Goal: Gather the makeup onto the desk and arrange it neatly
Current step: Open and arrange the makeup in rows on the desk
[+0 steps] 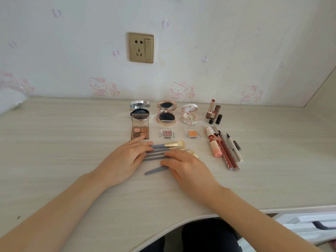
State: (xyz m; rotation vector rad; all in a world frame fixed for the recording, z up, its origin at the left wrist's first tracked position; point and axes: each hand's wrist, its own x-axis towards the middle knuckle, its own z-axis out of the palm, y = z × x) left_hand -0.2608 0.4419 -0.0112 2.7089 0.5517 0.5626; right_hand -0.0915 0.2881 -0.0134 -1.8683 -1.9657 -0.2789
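Observation:
Several blue-handled makeup brushes (164, 149) lie side by side on the pale wooden desk (63, 142). My left hand (125, 160) rests flat against their handle ends with straight fingers. My right hand (187, 168) lies flat over the brushes, covering part of them; one brush (155, 170) pokes out from under it at an angle. Behind the brushes are an open eyeshadow palette (140, 132), two small single shadows (167, 133) (193, 134), and three open compacts (140, 110) (166, 113) (190, 114). Lipsticks (213, 112) stand at the right, with lip tubes and eye pencils (225, 150) laid in a row.
A wall with cartoon cat stickers and a gold socket plate (141, 47) rises behind the desk. A white soft object (11, 100) sits at the far left edge. The desk's front edge curves inward at my lap (190, 218); a drawer unit (309, 226) is at lower right.

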